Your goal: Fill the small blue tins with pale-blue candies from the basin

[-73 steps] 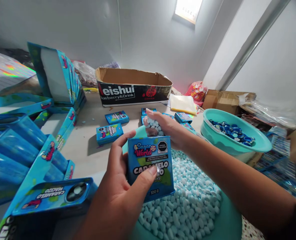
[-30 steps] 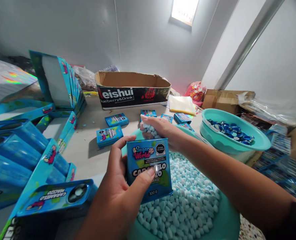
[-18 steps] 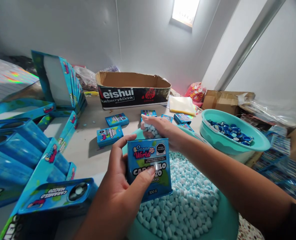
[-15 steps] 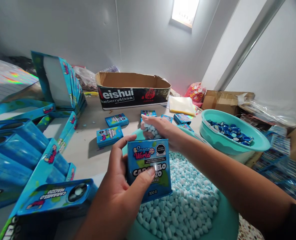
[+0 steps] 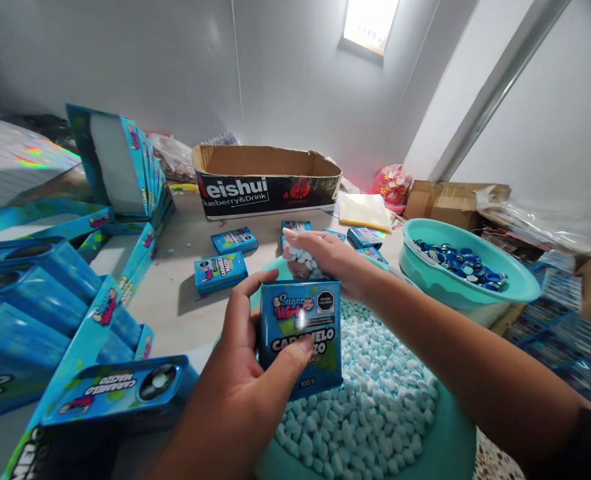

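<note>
My left hand [image 5: 260, 373] is closed around a blue candy tin [image 5: 302, 327] with a "Sugar World" label, thumb across its front. The tin stands upright in the grip, over a teal basin [image 5: 455, 427] heaped with pale blue candies [image 5: 365, 400]. Just behind the tin's top edge, my right hand [image 5: 325, 257] is cupped and closed around a handful of the same candies [image 5: 308, 263]. Whether any candies lie inside the tin is hidden. At lower left, another blue tin [image 5: 110, 393] lies with its round opening showing something pale inside.
Several tins [image 5: 220, 270] lie on the table behind my hands. A second teal basin [image 5: 520, 287] at right holds blue round caps [image 5: 460, 263]. An open cardboard box [image 5: 270, 197] stands at the back. Display boxes [image 5: 140, 167] and more tins [image 5: 35, 327] crowd the left.
The tin in my left hand has shifted slightly right and tilted a little. My right hand with its candies stays nearly in place above and behind it.
</note>
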The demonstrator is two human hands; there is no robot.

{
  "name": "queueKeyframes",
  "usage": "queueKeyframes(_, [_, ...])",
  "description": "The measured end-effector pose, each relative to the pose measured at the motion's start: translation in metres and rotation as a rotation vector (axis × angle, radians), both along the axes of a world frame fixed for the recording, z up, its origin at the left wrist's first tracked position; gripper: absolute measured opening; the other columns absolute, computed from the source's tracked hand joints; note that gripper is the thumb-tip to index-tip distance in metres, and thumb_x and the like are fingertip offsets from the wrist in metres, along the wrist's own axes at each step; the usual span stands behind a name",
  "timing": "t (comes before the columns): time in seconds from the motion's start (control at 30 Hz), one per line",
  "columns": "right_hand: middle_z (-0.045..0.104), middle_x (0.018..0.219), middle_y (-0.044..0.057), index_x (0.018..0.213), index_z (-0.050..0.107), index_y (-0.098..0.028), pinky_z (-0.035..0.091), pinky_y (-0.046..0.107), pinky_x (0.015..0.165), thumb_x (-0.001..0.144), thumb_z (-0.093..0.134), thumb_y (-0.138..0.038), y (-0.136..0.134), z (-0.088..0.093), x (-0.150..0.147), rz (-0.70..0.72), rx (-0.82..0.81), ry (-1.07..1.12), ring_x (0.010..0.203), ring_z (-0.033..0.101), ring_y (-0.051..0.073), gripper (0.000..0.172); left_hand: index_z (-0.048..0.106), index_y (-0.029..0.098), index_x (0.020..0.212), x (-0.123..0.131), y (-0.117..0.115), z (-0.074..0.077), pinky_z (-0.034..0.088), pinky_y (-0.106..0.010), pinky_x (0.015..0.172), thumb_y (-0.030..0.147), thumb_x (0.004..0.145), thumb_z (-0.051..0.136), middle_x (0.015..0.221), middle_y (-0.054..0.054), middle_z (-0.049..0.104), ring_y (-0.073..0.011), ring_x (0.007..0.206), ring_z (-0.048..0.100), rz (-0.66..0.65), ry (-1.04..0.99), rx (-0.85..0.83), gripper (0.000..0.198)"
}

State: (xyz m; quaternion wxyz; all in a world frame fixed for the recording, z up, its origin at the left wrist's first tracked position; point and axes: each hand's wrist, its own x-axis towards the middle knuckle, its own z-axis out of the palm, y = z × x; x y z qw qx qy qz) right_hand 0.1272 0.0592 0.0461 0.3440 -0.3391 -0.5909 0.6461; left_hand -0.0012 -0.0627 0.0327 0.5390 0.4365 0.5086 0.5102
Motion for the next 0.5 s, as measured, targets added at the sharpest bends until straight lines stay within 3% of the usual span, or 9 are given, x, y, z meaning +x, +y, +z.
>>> queueKeyframes(0.13, [0.046, 0.057, -0.001, 0.073, 0.056, -0.018, 0.033, 0.022, 0.051, 0.084, 0.066, -0.047, 0.001, 0.000, 0.000, -0.013, 0.053, -0.010, 0.054, 0.040, 0.009, 0.033, 0.040, 0.035, 0.136, -0.002, 0.002, -0.005, 0.059, -0.028, 0.073, 0.034, 0.081, 0.067, 0.110, -0.003, 0.067, -0.0216, 0.089, 0.069, -0.036, 0.043, 0.038, 0.062])
queueKeyframes(0.3, [0.047, 0.057, -0.002, 0.075, 0.057, -0.018, 0.034, 0.022, 0.049, 0.083, 0.068, -0.050, 0.004, -0.002, 0.001, 0.001, 0.029, -0.001, 0.052, 0.042, 0.009, 0.035, 0.042, 0.034, 0.137, -0.006, 0.005, -0.013, 0.058, -0.038, 0.081, 0.036, 0.083, 0.064, 0.115, -0.005, 0.066, -0.0249, 0.093, 0.068, -0.100, 0.249, 0.097, 0.058])
queueKeyframes(0.5, [0.045, 0.059, -0.002, 0.078, 0.054, -0.019, 0.030, 0.022, 0.044, 0.085, 0.064, -0.055, 0.003, 0.001, 0.002, 0.010, 0.013, -0.029, 0.048, 0.045, 0.010, 0.038, 0.030, 0.032, 0.148, -0.010, 0.007, -0.017, 0.051, -0.049, 0.091, 0.036, 0.085, 0.061, 0.120, -0.010, 0.065, -0.0313, 0.107, 0.064, -0.151, 0.478, 0.157, 0.070])
